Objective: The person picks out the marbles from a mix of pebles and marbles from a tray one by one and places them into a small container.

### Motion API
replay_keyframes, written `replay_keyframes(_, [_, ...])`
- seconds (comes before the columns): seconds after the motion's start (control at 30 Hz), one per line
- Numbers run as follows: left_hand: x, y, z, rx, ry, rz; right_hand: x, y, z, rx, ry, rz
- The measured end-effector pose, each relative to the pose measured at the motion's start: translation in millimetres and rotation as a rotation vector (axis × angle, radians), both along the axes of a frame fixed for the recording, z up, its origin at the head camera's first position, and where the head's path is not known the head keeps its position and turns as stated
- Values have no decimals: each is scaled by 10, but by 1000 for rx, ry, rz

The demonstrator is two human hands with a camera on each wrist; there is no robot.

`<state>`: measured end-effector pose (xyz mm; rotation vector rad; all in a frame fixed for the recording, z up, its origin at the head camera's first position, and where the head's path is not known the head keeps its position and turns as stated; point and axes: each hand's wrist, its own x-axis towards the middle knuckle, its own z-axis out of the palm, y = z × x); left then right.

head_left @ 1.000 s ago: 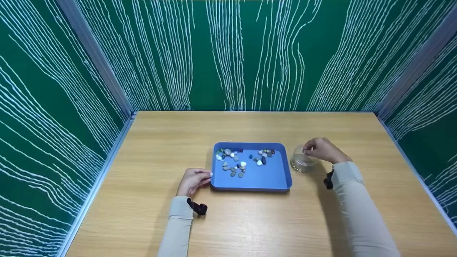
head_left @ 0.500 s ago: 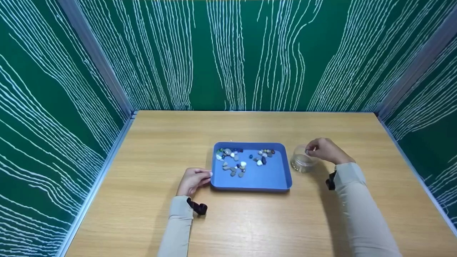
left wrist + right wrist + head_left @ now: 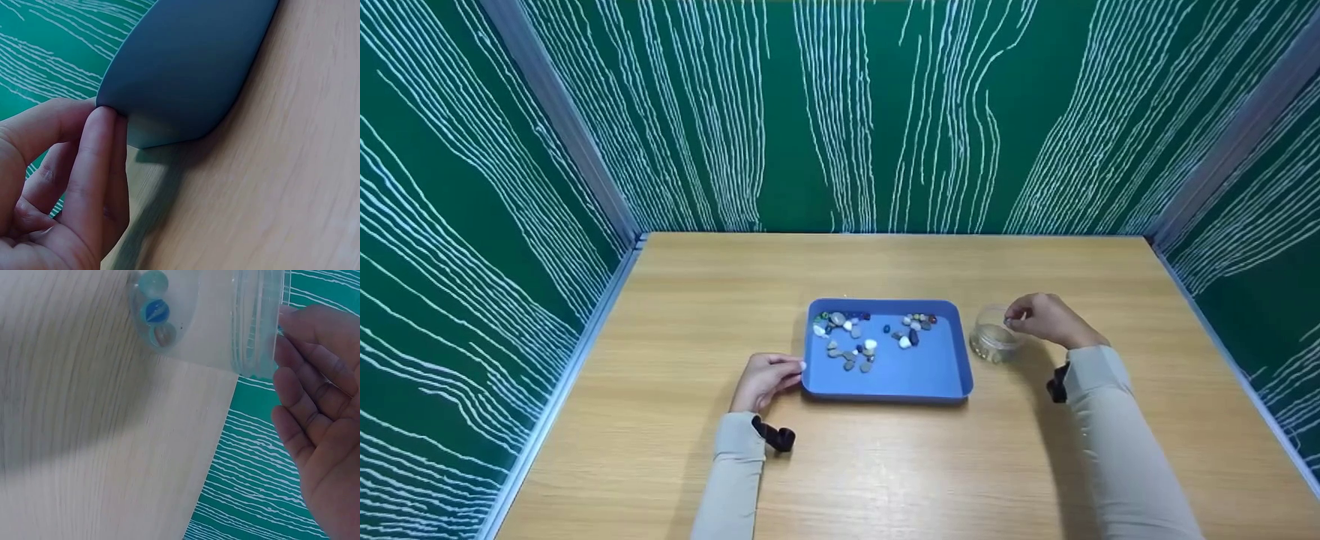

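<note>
The left hand [image 3: 765, 380] pinches the near-left rim of the blue tray [image 3: 919, 377]. Pebbles [image 3: 866, 367] lie inside the tray. Right of the tray stands a clear jar [image 3: 987, 343] with marbles [image 3: 156, 311]; at its mouth, the right hand [image 3: 1046, 319] pinches a small bluish piece [image 3: 280, 328].

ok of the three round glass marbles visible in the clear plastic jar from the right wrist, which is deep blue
The middle marble, deep blue with a pale streak; the pale green marble and brownish-streaked clear marble flank it.
</note>
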<state>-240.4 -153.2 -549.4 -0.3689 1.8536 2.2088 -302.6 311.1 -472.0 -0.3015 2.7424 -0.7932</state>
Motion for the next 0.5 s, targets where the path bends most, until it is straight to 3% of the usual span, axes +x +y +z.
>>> replay_keyframes(0.5, [1,7,5,8,-1,2,23,21,-7,-16,50,5])
